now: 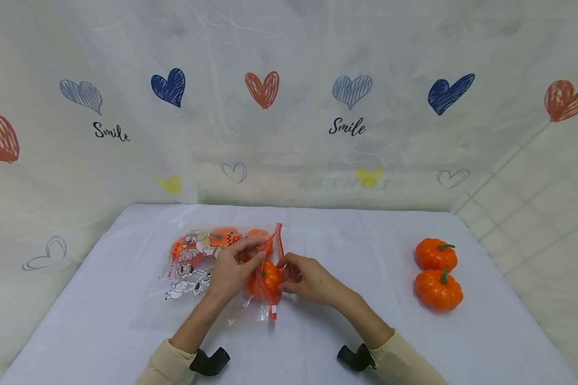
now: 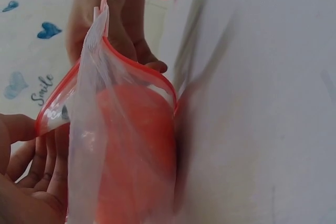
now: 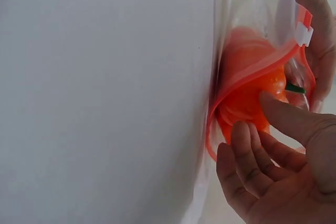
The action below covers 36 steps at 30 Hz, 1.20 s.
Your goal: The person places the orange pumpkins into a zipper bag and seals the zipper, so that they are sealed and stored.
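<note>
Pinching thin clear plastic bag (image 1: 199,267), glossy ribbed pumpkin (image 3: 252,98) inside

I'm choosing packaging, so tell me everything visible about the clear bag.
The clear bag looks like thin, wrinkled plastic, printed with cartoon animals, its mouth edged with red zip strips bearing a white slider at the near end. It lies on the white tablecloth, mouth open toward the right, orange pumpkins inside. The left hand pinches the red edge; the right hand is at the opening, though whether it touches the bag is unclear.
</note>
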Motion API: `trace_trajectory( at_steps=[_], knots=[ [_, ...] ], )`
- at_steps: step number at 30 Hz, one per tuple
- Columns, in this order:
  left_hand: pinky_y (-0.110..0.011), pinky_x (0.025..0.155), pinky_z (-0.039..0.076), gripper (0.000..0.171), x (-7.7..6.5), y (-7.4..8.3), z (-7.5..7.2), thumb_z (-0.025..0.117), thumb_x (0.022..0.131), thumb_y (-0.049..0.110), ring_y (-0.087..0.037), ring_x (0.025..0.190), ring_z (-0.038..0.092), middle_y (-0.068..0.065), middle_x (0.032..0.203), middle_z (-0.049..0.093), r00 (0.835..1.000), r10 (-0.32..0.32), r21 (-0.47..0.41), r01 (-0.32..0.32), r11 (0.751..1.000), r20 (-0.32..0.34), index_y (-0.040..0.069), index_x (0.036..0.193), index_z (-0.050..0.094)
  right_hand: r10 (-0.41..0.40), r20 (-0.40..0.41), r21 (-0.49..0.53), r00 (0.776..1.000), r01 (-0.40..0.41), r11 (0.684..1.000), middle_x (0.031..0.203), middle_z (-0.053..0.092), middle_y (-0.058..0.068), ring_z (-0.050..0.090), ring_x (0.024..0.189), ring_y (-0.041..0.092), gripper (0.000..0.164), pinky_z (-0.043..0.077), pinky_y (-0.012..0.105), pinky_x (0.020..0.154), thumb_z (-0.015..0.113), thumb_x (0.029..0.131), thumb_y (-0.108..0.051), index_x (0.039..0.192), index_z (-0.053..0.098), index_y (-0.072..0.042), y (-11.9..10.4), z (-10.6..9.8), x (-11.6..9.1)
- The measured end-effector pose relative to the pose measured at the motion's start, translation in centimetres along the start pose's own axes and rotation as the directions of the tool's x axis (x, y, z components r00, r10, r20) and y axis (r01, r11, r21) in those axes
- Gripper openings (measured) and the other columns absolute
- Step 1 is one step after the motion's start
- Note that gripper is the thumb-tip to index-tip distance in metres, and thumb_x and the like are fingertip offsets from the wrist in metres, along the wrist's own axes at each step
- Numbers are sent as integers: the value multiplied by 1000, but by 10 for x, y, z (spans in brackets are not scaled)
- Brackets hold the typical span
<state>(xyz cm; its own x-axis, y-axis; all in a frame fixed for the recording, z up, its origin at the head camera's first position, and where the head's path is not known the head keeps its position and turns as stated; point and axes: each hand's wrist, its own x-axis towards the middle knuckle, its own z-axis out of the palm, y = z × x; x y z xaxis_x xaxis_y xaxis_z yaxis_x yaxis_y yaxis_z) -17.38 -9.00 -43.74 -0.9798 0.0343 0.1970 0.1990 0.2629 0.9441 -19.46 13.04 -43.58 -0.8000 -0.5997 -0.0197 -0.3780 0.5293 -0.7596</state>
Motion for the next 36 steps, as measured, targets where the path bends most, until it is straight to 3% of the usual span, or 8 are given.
trace_trajectory(
  at_steps=[5,15,23,36],
  knots=[
    [-17,80,55,28,0,0,1,74,97,20,-23,101,62,-3,113,73,1000,-8,-6,8,1000,-7,23,125,75,-22,14,19,1000,22,1000,102,72,4,65,94,15,36,54,19,81,78,92,-11,125,66,-6,0,1,2],
    [-17,81,55,29,-1,2,1,72,98,17,-23,103,61,-5,113,73,999,-48,-22,48,999,-7,22,126,75,-43,56,25,997,41,999,110,73,6,67,101,17,40,58,28,90,72,96,-9,135,64,-7,3,-2,-1],
    [-15,82,54,30,-1,1,1,73,98,21,-21,107,61,-5,115,72,998,-61,-23,61,998,-5,22,128,74,2,-45,10,999,-2,1000,114,72,5,67,105,18,38,58,30,92,72,98,-24,133,65,-11,11,-30,-16],
    [-16,80,55,29,-1,0,1,72,99,19,-22,104,60,-5,115,71,999,-40,-27,40,999,-1,23,128,74,34,-165,-7,986,-36,999,119,72,11,69,105,16,39,58,38,96,77,95,-26,131,66,-16,30,-71,-43]
  ],
)
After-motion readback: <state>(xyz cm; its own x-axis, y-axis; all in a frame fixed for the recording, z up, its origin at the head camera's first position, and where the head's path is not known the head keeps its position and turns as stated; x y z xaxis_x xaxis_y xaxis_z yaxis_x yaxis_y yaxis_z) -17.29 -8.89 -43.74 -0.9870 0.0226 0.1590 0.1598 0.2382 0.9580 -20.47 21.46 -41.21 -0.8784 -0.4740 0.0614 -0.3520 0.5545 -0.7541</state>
